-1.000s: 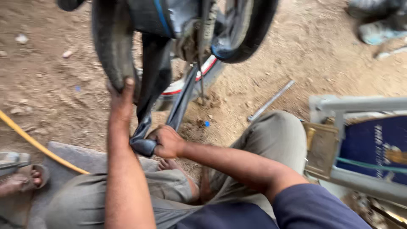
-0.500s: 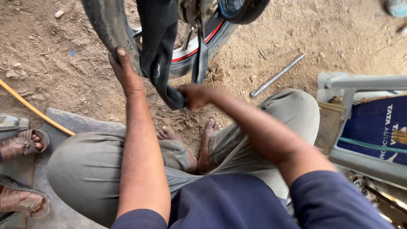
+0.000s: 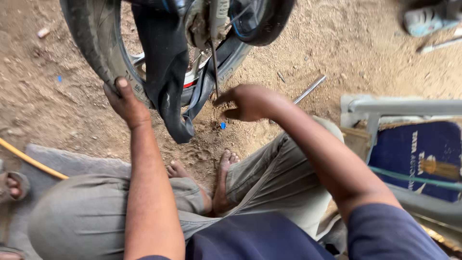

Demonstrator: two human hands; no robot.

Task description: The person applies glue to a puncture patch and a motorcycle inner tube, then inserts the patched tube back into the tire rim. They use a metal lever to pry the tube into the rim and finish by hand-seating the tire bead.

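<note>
Released from the inner tube (image 3: 166, 91), right hand (image 3: 248, 102) loosely curled, empty, right of it; left hand (image 3: 126, 102) clamped on tyre (image 3: 89, 43).

Tyre (image 3: 91, 43) ahead-left, inner tube (image 3: 166, 82) hanging beside it — metal rod (image 3: 310, 89) right, on the dirt.

Roadside tyre repair spot: dirt ground (image 3: 337, 43), wheel (image 3: 96, 43).
</note>
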